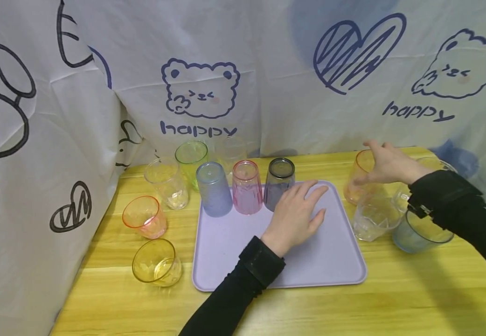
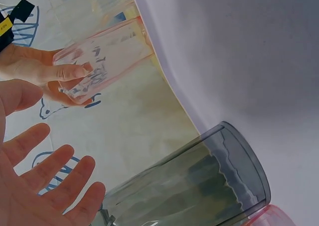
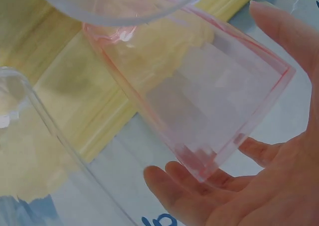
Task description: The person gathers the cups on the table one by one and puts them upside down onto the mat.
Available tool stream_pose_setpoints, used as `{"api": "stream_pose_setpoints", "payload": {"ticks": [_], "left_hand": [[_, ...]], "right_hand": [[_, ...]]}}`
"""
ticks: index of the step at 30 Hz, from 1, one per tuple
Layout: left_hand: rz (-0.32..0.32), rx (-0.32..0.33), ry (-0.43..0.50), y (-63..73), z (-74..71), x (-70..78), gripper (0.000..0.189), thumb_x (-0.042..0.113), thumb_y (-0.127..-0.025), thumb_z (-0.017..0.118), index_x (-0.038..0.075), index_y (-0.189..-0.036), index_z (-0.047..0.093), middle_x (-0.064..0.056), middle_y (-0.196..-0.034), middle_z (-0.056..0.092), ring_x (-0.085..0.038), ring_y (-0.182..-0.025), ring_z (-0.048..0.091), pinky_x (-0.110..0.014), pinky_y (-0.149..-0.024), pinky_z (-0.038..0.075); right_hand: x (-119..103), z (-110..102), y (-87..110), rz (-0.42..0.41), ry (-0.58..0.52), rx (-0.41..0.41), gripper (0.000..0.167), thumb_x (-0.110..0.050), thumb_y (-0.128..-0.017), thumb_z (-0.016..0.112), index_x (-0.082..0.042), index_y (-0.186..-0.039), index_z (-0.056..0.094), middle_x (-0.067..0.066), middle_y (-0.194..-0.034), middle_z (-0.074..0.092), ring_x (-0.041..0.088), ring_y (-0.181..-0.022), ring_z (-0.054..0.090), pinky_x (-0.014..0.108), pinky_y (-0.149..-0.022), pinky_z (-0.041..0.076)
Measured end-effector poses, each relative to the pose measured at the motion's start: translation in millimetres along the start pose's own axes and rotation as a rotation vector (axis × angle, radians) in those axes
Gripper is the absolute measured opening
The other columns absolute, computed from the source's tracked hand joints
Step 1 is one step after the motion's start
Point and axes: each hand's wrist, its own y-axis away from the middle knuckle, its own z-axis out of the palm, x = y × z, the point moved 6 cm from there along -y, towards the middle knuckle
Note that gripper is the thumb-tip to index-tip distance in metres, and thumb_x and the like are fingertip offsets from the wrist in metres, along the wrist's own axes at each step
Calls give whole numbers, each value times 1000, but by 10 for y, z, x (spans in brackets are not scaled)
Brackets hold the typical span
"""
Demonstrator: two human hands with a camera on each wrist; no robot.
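Note:
My right hand (image 1: 387, 163) reaches around the top of a tall orange-pink glass (image 1: 354, 186) at the back right. In the right wrist view its fingers and thumb spread about the glass's upper end, with the thumb standing off from the wall. My left hand (image 1: 295, 212) hovers over the lilac tray (image 1: 234, 252) with loosely spread fingers, holding nothing. Just behind it stands a dark grey glass (image 1: 276, 186), partly covered by the hand in the head view. Beside that, a pink glass (image 1: 247, 191) and a blue glass (image 1: 214, 191) stand in a row, mouth down, along the tray's back.
Left of the tray are a yellow glass (image 1: 156, 266), an orange glass (image 1: 144, 219), a clear glass (image 1: 167, 184) and a green glass (image 1: 190, 158). Right of it are a clear glass (image 1: 373, 221) and a blue-grey glass (image 1: 415, 235). A printed cloth (image 1: 276, 93) hangs behind.

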Motion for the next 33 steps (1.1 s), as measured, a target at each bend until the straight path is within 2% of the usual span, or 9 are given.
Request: {"api": "stream_pose_setpoints", "payload": {"ticks": [7, 13, 18, 22, 26, 29, 33], "left_hand": [[-12, -28, 3, 6, 28, 16, 47, 37, -98, 60, 23, -142, 54, -2, -146, 54, -21, -129, 58, -37, -103, 53], [-15, -21, 6, 10, 23, 6, 46, 37, -98, 60, 23, -142, 54, -2, -147, 54, -20, -129, 58, -36, -103, 53], [-22, -1, 25, 24, -5, -7, 46, 36, -98, 61, 23, -141, 55, -2, -146, 55, -20, -128, 59, -36, -103, 53], [-37, 19, 56, 47, -43, -46, 46, 34, -97, 63, 22, -140, 56, -4, -145, 56, -22, -128, 60, -38, -102, 54], [-64, 51, 103, 69, -92, -116, 46, 33, -97, 63, 21, -140, 56, -4, -145, 56, -23, -129, 60, -40, -101, 55], [-83, 92, 159, 84, -150, -166, 45, 30, -97, 64, 19, -139, 56, -6, -143, 57, -23, -129, 60, -40, -102, 54], [-98, 173, 235, 104, -249, -221, 42, 25, -96, 65, 15, -136, 59, -7, -140, 59, -25, -127, 61, -39, -104, 53]], "right_hand": [[46, 72, -6, 27, -50, -34, 110, -47, -78, 83, 4, -152, 20, 45, -144, 27, 61, -124, 38, 77, -99, 39], [49, 92, -21, 22, -65, -21, 98, -36, -79, 85, 4, -147, 28, 41, -142, 31, 58, -127, 34, 77, -102, 36], [57, 84, -8, 5, -69, 9, 90, -31, -78, 85, 4, -143, 33, 39, -139, 37, 57, -124, 39, 75, -99, 40], [53, 40, 25, -19, -80, 62, 90, -31, -78, 84, 5, -143, 32, 39, -138, 40, 57, -124, 41, 73, -98, 41], [-11, -50, 100, -47, -91, 148, 93, -36, -80, 83, 5, -145, 30, 40, -137, 40, 56, -121, 42, 71, -94, 44], [-87, -116, 191, -69, -128, 246, 95, -39, -80, 84, 4, -146, 30, 40, -136, 39, 55, -119, 45, 69, -90, 46], [-194, -176, 347, -100, -249, 383, 96, -37, -80, 85, 0, -149, 29, 37, -137, 38, 52, -120, 46, 66, -89, 48]]}}
